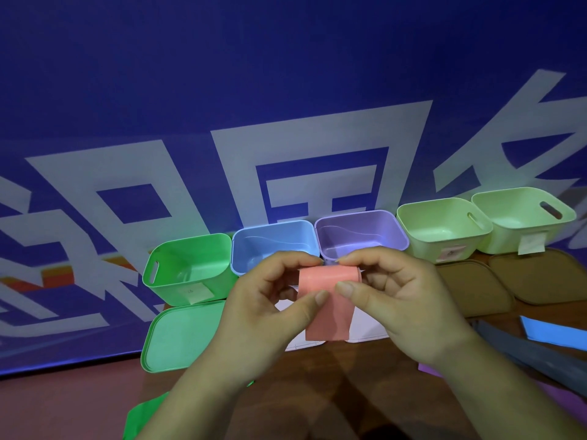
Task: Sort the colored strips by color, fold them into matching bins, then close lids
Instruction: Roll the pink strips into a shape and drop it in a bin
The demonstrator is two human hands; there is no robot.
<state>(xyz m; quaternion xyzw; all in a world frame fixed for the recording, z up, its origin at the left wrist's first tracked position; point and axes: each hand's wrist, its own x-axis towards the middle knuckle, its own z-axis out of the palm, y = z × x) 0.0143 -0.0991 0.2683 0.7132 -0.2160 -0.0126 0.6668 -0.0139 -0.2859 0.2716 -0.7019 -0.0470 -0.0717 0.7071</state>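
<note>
One bright green flat strip (143,414) pokes in at the lower left edge of the frame, lying on the brown tabletop (349,395). At the lower right lie a purple strip (428,369), a long dark grey strip (524,354) and, just beyond it, a blue strip (552,333).

In mid-frame both hands hold a salmon-pink strip (327,315) above the tabletop. The left hand (270,306) has a pinching grip on the strip's left side, thumb on the front and fingers curled behind. The right hand (400,306) pinches the right side the same way. The strip's top is bent over in a curve between the fingertips, and its lower end hangs free.

Behind the hands, lids lie flat: a rounded green lid (181,335) at left, white lids (368,325) largely hidden by the hands, and two brown lids (470,290) at right.

Beyond them stands a row of five open plastic bins, side by side: a green bin (178,287), a light blue bin (273,239), a lilac bin (362,236) and two pale green bins (444,241).

A dark blue banner with large white characters (286,90) fills the upper frame
</note>
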